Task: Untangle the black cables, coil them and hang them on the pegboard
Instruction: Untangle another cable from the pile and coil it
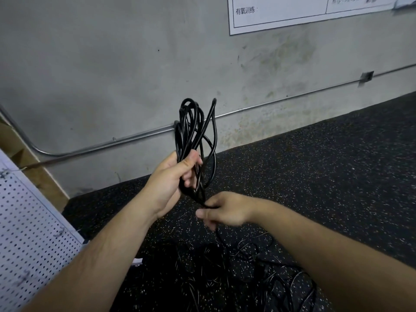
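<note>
Black loose cables (265,266) lie in a tangle on the speckled rubber floor (337,167) nearest to you, under your forearms. Close at your left side stands the white pegboard (29,233), where the finished coil must go.

From the tangle one strand rises to your right hand (225,212). Its grip pinches this strand between the thumb and the curled fingers, just below the bundle. A little farther, the grip of your left hand (173,179) is closed round the lower part of the coil (194,129), and the loops stand upright above the fist.

I judge that you are in the coiling step for one cable: several turns are made, but its tail is not yet free of the pile. The next move probably asks you to draw the strand out gently with the right hand, so that no knot pulls tight, and then to lay one more loop into the left. Behind everything is the grey wall (112,64).
</note>
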